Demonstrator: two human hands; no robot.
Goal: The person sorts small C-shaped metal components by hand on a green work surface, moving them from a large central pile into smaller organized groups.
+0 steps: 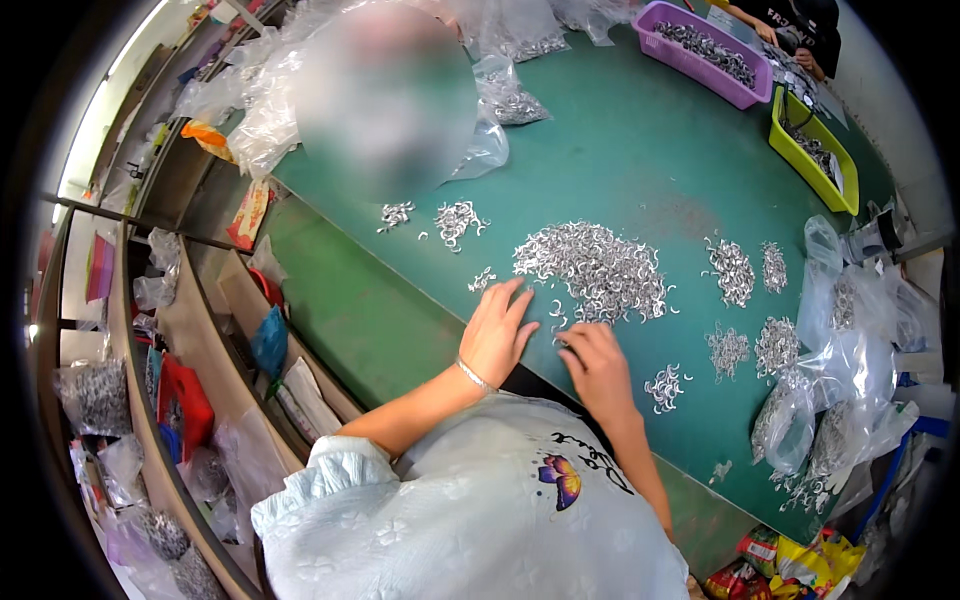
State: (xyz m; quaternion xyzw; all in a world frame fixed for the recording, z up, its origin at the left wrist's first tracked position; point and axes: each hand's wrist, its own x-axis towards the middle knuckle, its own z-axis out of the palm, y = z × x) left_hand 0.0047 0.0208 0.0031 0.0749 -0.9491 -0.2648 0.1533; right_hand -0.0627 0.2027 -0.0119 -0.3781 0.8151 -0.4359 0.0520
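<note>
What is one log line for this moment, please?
left grip: fingers spread, near large silvery pile | right grip: near same pile, hold unclear | smaller piles: both sides | surface: green table

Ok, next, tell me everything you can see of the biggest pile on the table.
The biggest pile is a loose, broad heap of many small, curved, silvery pieces that look like shiny metal. It lies on the green table, with stray pieces around its edges. The left hand is by its near left edge; the right hand is just below it, near some strays. Whether fingertips touch any piece is unclear.
</note>
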